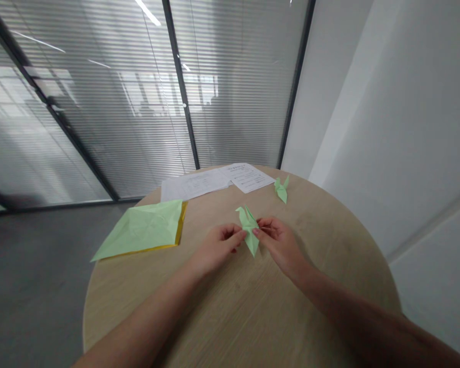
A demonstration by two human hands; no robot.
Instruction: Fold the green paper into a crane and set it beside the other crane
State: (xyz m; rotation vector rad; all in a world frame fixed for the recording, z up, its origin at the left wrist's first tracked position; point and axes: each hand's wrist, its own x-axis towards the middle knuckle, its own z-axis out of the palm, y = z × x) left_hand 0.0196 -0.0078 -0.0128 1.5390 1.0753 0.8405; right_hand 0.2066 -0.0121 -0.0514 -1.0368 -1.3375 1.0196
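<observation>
A pale green origami crane (249,225) is held between my two hands, above the middle of the round table. My left hand (224,241) pinches its left side between thumb and fingers. On the opposite side, my right hand (278,237) grips it with the thumb in front and the fingers behind. The crane's narrow points stick up at the top, and a broader point hangs down. A second green origami crane (281,190) rests on the table farther back, to the right, with no hand on it.
Creased green paper (149,225) lies on a yellow sheet (181,223) at the table's left, overhanging the edge. Printed white sheets (197,185) lie at the back of the wooden table (230,322). Beyond stand a glass partition with blinds (237,117) and a white wall (406,128) to the right.
</observation>
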